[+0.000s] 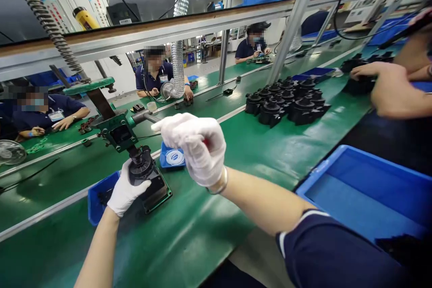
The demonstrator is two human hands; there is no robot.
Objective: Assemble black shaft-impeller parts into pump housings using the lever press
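Observation:
A green hand press (pixel 119 132) stands on the green bench at the left, its ram down on a round black housing (pixel 141 166). My left hand (pixel 126 191), in a white glove, grips the housing's near left side, thumb and fingers apart around it. My right hand (pixel 195 146), also gloved in white, is closed at the end of the press lever (pixel 146 117), which runs from the press head toward its fingers. Something red shows between the fingers of my right hand. The part of the lever inside the hand is hidden.
Blue bins hold dark parts (pixel 97 195) and white rings (pixel 174 157). Many black housings (pixel 286 101) are grouped at the back right. A large blue tray (pixel 367 189) lies at the right. A co-worker's hands (pixel 388 81) touch black parts; other people sit across the bench.

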